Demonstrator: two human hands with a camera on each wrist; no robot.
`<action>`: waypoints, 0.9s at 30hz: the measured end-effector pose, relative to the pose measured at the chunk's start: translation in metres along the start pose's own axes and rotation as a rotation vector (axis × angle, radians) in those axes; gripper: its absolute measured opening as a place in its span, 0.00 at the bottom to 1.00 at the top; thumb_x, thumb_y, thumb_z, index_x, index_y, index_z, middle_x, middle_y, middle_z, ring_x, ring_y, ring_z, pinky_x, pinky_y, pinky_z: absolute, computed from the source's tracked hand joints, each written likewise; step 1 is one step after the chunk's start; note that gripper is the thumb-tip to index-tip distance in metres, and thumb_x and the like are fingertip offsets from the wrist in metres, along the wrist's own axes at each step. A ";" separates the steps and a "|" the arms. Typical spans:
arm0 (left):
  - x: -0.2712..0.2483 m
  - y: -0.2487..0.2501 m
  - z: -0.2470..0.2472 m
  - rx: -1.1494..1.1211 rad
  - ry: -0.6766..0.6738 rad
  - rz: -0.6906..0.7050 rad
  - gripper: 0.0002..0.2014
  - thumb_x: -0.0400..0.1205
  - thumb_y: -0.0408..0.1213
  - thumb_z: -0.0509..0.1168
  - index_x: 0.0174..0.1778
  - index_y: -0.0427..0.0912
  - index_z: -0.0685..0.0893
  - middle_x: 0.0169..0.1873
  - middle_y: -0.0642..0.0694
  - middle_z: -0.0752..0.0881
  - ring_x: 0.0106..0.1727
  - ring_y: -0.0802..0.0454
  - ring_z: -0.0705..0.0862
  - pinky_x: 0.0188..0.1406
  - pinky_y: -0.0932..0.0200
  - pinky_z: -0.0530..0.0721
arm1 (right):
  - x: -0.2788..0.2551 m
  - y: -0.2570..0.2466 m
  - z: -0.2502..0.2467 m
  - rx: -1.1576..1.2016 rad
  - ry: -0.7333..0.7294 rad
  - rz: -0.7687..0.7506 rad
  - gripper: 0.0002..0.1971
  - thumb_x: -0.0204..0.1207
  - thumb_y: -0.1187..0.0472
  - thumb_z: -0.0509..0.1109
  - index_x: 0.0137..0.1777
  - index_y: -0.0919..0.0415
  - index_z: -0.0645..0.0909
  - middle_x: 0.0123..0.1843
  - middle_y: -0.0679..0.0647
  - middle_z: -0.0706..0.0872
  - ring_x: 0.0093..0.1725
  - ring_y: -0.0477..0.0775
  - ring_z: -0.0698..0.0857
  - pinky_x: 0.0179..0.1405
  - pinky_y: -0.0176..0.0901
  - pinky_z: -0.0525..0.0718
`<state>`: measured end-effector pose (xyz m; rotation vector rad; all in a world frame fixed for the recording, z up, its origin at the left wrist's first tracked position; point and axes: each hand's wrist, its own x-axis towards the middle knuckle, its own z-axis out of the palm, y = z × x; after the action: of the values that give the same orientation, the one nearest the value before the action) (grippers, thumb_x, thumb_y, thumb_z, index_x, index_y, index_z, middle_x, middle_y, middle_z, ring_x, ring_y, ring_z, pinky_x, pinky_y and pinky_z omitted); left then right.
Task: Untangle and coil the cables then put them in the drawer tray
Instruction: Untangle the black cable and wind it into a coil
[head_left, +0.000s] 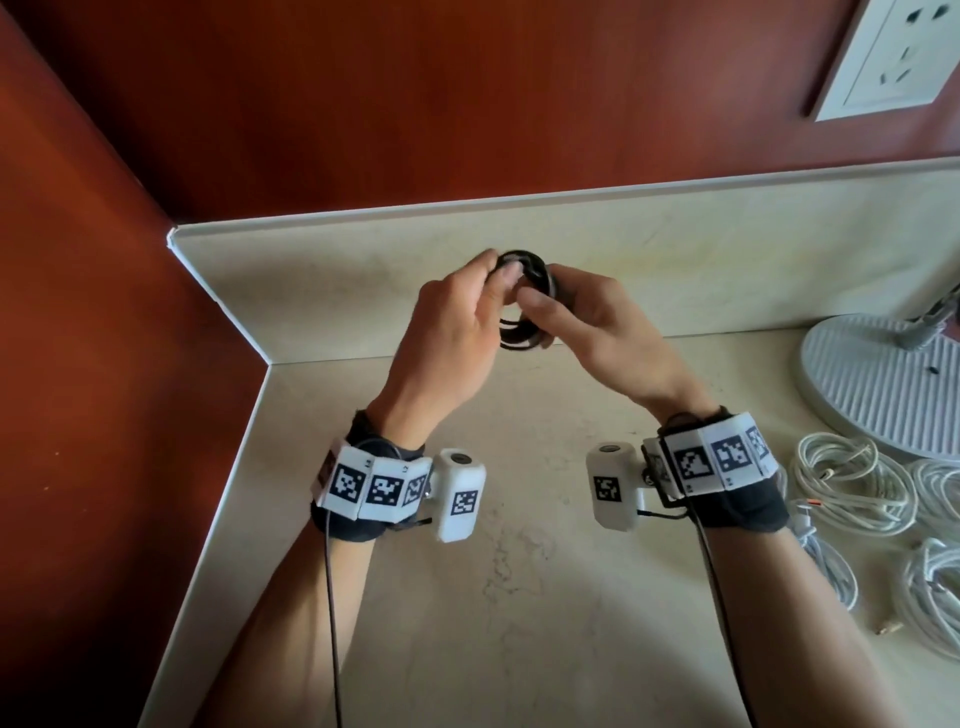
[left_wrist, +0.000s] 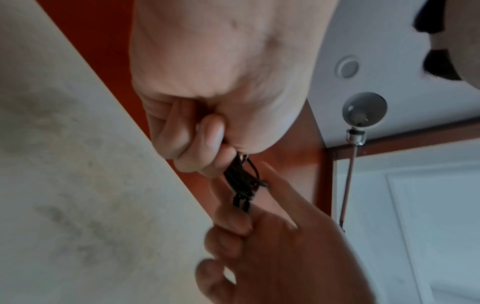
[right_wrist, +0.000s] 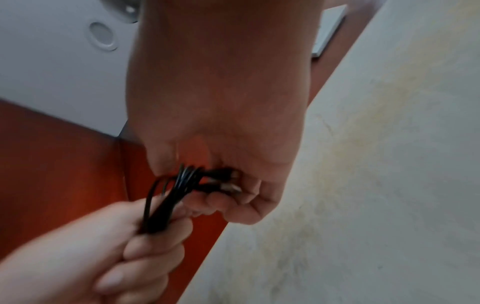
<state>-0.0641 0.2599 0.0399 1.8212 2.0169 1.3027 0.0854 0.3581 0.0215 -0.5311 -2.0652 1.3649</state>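
Loose coils of white cable (head_left: 852, 488) lie heaped on the pale marbled table (head_left: 519, 597) at the right, just beside the ribbed round lamp base (head_left: 883, 384); a white wall socket (head_left: 904, 57) sits on the red-brown panel above. Held in the air over the table's back corner, a thin, glossy black cable coil (head_left: 524, 301) hangs between both hands. The left hand (head_left: 457, 332) has its grip curled around one side of the loops, and the right hand (head_left: 597, 327) pinches the other side, with the metal-tipped plugs (right_wrist: 230, 183) against its fingers.

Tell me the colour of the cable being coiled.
Black; the coiled cable shows best in the head view.
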 end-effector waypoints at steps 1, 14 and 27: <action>0.002 -0.003 -0.004 -0.012 0.037 -0.014 0.13 0.94 0.42 0.55 0.48 0.45 0.81 0.33 0.56 0.82 0.35 0.61 0.82 0.33 0.66 0.75 | -0.001 0.001 -0.003 0.054 -0.026 0.005 0.20 0.89 0.50 0.63 0.58 0.69 0.83 0.39 0.61 0.79 0.41 0.54 0.77 0.45 0.59 0.77; 0.010 -0.020 -0.018 -0.304 0.109 -0.235 0.20 0.94 0.49 0.54 0.35 0.49 0.70 0.25 0.57 0.66 0.24 0.54 0.65 0.24 0.59 0.62 | 0.004 -0.003 0.023 0.654 0.132 0.059 0.05 0.89 0.70 0.61 0.60 0.68 0.78 0.46 0.61 0.88 0.35 0.53 0.77 0.37 0.41 0.77; 0.013 -0.036 -0.032 -0.042 0.328 -0.297 0.21 0.93 0.47 0.53 0.37 0.39 0.73 0.26 0.50 0.70 0.28 0.51 0.71 0.32 0.40 0.80 | -0.001 -0.012 0.020 0.419 0.163 -0.023 0.05 0.84 0.78 0.69 0.56 0.72 0.81 0.47 0.69 0.92 0.35 0.57 0.88 0.39 0.45 0.87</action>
<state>-0.1142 0.2586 0.0419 1.2902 2.2872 1.6136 0.0729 0.3388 0.0269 -0.4178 -1.5906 1.6248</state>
